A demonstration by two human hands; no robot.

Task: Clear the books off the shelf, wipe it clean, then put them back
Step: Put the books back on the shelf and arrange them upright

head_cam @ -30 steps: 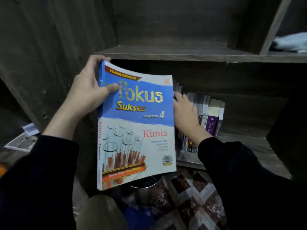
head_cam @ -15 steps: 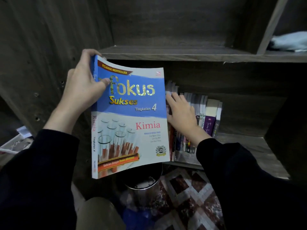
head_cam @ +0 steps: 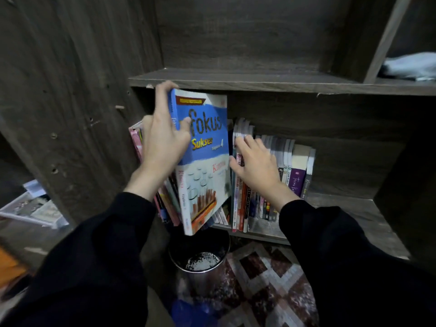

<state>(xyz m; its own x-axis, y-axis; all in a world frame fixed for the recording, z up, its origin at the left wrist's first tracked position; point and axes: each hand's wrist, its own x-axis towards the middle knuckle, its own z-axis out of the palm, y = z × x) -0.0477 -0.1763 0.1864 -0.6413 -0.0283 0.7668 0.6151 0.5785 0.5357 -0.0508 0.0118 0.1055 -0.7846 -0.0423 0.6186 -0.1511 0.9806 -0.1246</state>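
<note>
My left hand grips the blue and white "Fokus Sukses" chemistry book by its spine edge, thumb across the cover. The book stands upright and slightly tilted, partly inside a gap in the row of books on the lower shelf. My right hand presses with spread fingers against the upright books to the right of the gap. A few thin books, one pink, lean at the left behind my left hand.
The dark wooden bookcase has a bare upper shelf. A pale cloth lies in the upper right compartment. A metal bin stands on the patterned floor below the shelf. Papers lie at the left.
The left hand has carried the chemistry book forward and turned it edge-on into the gap in the row. The right hand stays on the books to the right.
</note>
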